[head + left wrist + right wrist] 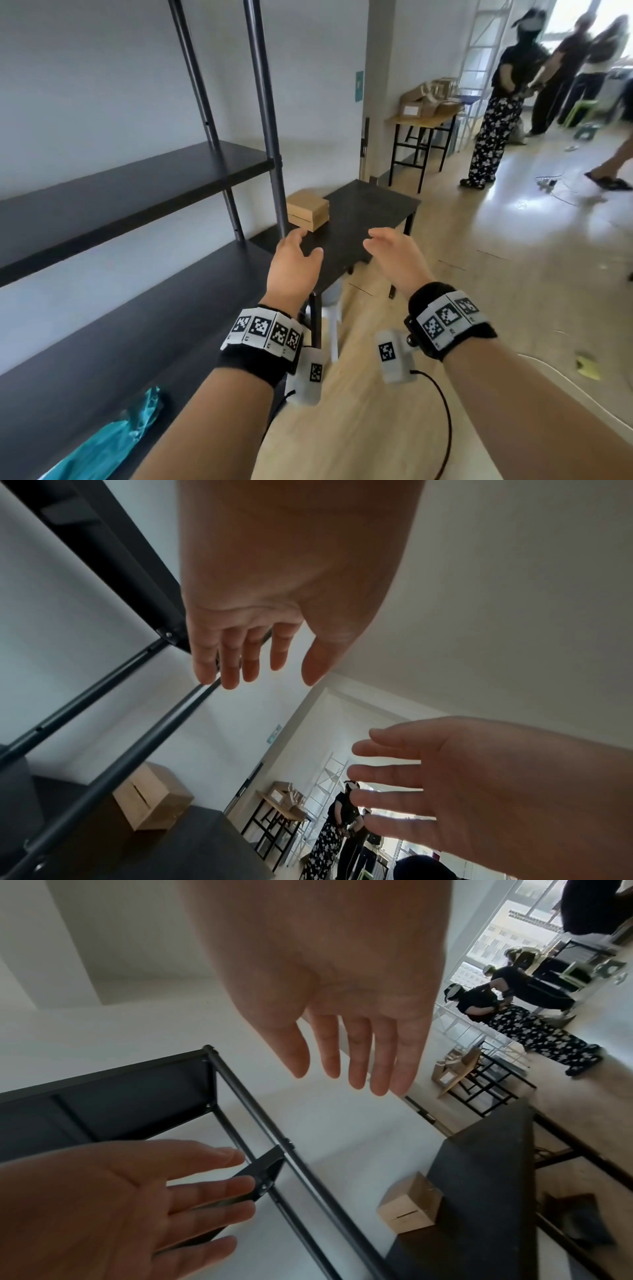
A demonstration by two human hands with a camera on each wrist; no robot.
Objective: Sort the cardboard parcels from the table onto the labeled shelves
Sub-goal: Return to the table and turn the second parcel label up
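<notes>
At the far left corner of the dark counter (373, 205) sits one cardboard parcel (308, 209), beside a shelf post (270, 137). Both hands hover above the near end of the counter, apart from the parcel: the left hand (293, 267) and the right hand (397, 258) face each other, fingers loosely spread and holding nothing. Left of them stand the black shelves (130, 192).

I see a tan cardboard parcel (307, 209) on the black table (370, 205), black shelves (120, 192), a teal bag (113, 442).
</notes>
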